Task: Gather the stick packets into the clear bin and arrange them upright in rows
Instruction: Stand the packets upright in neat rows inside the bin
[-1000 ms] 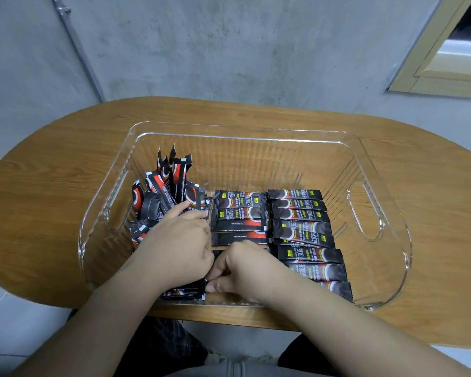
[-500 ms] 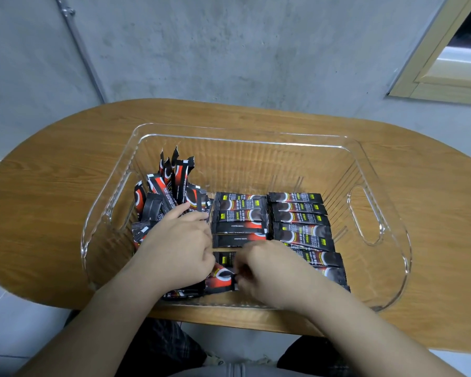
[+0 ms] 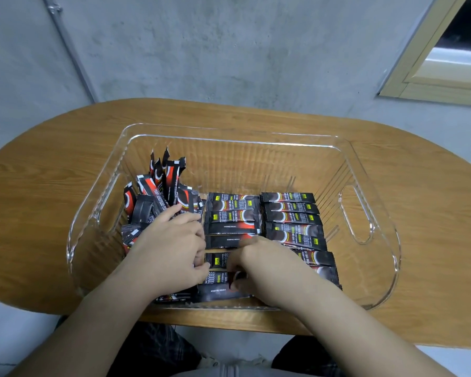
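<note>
my right hand [image 3: 259, 263] has slid from the near wall of the clear ribbed plastic bin [image 3: 370, 235] toward the middle row, fingers now curled and pinching a black and red stick packet [image 3: 223, 278] just beside my left hand [image 3: 172, 246], which stayed put, fingers resting loosely flat on the jumbled leaning packets [image 3: 158, 191]. beyond my right hand two tidy rows of packets [image 3: 291, 213] sit on the wooden bench [image 3: 38, 213], so i judge the middle row is being filled next

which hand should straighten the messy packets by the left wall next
Left, probably. The left hand already rests against the loose pile at the bin's left side, while the right hand is busy with a packet near the front.
</note>
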The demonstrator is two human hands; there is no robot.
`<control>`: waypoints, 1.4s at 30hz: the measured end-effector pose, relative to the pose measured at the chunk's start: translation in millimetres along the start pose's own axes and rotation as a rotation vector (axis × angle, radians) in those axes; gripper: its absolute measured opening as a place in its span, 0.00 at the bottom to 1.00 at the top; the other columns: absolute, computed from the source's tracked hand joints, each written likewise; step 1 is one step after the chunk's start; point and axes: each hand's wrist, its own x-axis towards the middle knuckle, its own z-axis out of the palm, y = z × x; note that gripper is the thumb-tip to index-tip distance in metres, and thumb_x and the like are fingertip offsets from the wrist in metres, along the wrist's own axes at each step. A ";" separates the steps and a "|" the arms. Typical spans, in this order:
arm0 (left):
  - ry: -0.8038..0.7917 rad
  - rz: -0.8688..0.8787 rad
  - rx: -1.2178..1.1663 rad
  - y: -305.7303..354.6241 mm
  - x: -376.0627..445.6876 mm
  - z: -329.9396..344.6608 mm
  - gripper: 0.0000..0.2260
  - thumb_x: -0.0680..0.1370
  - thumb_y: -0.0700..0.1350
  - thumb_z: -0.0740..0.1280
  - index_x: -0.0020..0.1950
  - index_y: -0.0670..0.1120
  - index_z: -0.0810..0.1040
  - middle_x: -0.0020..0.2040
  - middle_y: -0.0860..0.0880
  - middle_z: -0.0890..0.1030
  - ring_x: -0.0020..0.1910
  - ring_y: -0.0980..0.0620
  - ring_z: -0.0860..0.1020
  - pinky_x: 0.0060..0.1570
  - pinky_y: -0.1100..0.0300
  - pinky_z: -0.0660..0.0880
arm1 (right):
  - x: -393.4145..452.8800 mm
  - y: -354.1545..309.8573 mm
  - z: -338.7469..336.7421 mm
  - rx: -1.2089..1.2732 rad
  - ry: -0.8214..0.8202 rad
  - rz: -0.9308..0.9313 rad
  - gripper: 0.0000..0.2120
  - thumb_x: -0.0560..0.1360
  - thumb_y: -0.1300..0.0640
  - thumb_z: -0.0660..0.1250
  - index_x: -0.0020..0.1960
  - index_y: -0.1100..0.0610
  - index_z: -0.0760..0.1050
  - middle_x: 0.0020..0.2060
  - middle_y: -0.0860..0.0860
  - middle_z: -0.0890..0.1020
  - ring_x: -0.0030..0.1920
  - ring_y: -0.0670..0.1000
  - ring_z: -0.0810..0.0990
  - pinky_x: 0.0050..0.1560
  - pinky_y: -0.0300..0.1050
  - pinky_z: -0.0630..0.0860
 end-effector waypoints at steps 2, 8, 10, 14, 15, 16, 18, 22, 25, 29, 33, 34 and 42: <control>0.020 0.005 -0.022 -0.1 -0.1 1.1 0.16 0.70 0.62 0.61 0.26 0.54 0.71 0.49 0.62 0.79 0.68 0.60 0.67 0.69 0.60 0.37 | 1.6 3.1 4.0 -0.003 0.011 0.025 0.13 0.73 0.48 0.68 0.54 0.53 0.79 0.52 0.52 0.79 0.55 0.55 0.75 0.50 0.48 0.75; 0.021 0.013 0.000 0.4 0.2 1.8 0.17 0.70 0.66 0.61 0.31 0.55 0.76 0.51 0.62 0.79 0.70 0.61 0.64 0.70 0.60 0.37 | 4.3 6.9 9.3 -0.085 0.145 0.070 0.05 0.75 0.56 0.64 0.49 0.55 0.78 0.48 0.52 0.79 0.53 0.56 0.75 0.43 0.46 0.71; 0.005 0.018 -0.006 1.5 0.7 1.2 0.15 0.71 0.66 0.62 0.39 0.56 0.75 0.53 0.62 0.78 0.72 0.61 0.61 0.70 0.59 0.36 | 4.0 6.9 7.7 -0.049 0.192 0.082 0.06 0.75 0.57 0.65 0.51 0.54 0.77 0.50 0.51 0.78 0.55 0.54 0.74 0.46 0.46 0.72; -0.037 0.002 -0.032 3.1 -0.4 -1.5 0.18 0.71 0.67 0.61 0.54 0.58 0.75 0.60 0.60 0.77 0.73 0.60 0.59 0.71 0.58 0.37 | 8.3 10.3 6.8 -0.060 0.184 0.112 0.10 0.75 0.57 0.66 0.56 0.55 0.76 0.53 0.51 0.76 0.57 0.54 0.72 0.50 0.47 0.71; -0.021 0.008 -0.034 3.2 -1.2 -2.3 0.19 0.71 0.67 0.61 0.56 0.58 0.76 0.61 0.60 0.77 0.73 0.60 0.60 0.71 0.58 0.38 | 10.3 9.9 7.4 -0.055 0.170 0.117 0.10 0.75 0.57 0.67 0.56 0.55 0.76 0.53 0.51 0.77 0.56 0.55 0.73 0.48 0.46 0.71; -0.003 0.009 -0.036 2.8 -2.3 -2.5 0.19 0.71 0.66 0.61 0.55 0.57 0.76 0.60 0.60 0.78 0.73 0.60 0.61 0.72 0.58 0.39 | 12.0 9.1 8.3 -0.046 0.165 0.121 0.09 0.75 0.57 0.66 0.55 0.55 0.77 0.53 0.52 0.77 0.56 0.55 0.74 0.46 0.46 0.70; 0.011 0.007 -0.032 2.0 -2.5 -2.5 0.17 0.71 0.65 0.61 0.51 0.57 0.77 0.56 0.60 0.79 0.71 0.60 0.63 0.72 0.58 0.41 | 13.9 7.9 9.9 -0.015 0.186 0.120 0.08 0.75 0.57 0.65 0.53 0.55 0.77 0.52 0.52 0.78 0.54 0.56 0.75 0.44 0.45 0.70; 0.011 -0.018 -0.001 0.1 0.4 -0.9 0.12 0.67 0.63 0.62 0.31 0.57 0.72 0.39 0.62 0.80 0.62 0.58 0.76 0.68 0.57 0.50 | 7.9 11.3 8.4 0.124 0.224 0.058 0.08 0.75 0.53 0.66 0.51 0.53 0.79 0.49 0.50 0.79 0.54 0.52 0.74 0.51 0.48 0.73; 0.013 -0.002 -0.009 0.1 -0.5 1.0 0.09 0.67 0.61 0.63 0.31 0.58 0.72 0.37 0.62 0.79 0.59 0.57 0.78 0.67 0.55 0.53 | 2.1 13.9 8.8 0.180 0.148 -0.061 0.08 0.73 0.52 0.69 0.52 0.51 0.81 0.49 0.48 0.80 0.53 0.50 0.72 0.53 0.46 0.71; -0.017 0.031 -0.070 2.0 -0.2 -3.8 0.14 0.71 0.61 0.57 0.47 0.65 0.81 0.44 0.64 0.79 0.62 0.58 0.75 0.70 0.55 0.54 | 2.0 12.1 12.7 0.137 0.066 -0.132 0.09 0.72 0.51 0.71 0.52 0.49 0.82 0.48 0.47 0.80 0.53 0.51 0.72 0.52 0.48 0.71; -0.018 0.048 -0.091 0.1 -0.6 -4.8 0.14 0.70 0.61 0.56 0.42 0.70 0.81 0.40 0.66 0.79 0.56 0.58 0.79 0.65 0.55 0.56 | 0.1 12.0 9.2 0.067 0.069 -0.123 0.10 0.73 0.50 0.69 0.53 0.48 0.82 0.48 0.48 0.79 0.52 0.51 0.71 0.51 0.48 0.71; -0.019 0.046 -0.089 -0.5 -0.8 -4.8 0.13 0.70 0.61 0.56 0.41 0.70 0.81 0.40 0.66 0.79 0.56 0.58 0.79 0.65 0.55 0.55 | -1.5 11.8 8.1 0.052 0.066 -0.115 0.10 0.74 0.50 0.68 0.53 0.49 0.82 0.48 0.49 0.79 0.52 0.51 0.70 0.50 0.47 0.71; 0.019 0.027 -0.085 -2.3 1.2 -0.1 0.17 0.72 0.62 0.53 0.39 0.67 0.82 0.41 0.64 0.81 0.57 0.58 0.78 0.66 0.58 0.52 | -4.9 9.1 5.6 -0.099 0.035 -0.017 0.07 0.75 0.59 0.64 0.50 0.59 0.78 0.50 0.53 0.79 0.54 0.54 0.71 0.47 0.47 0.69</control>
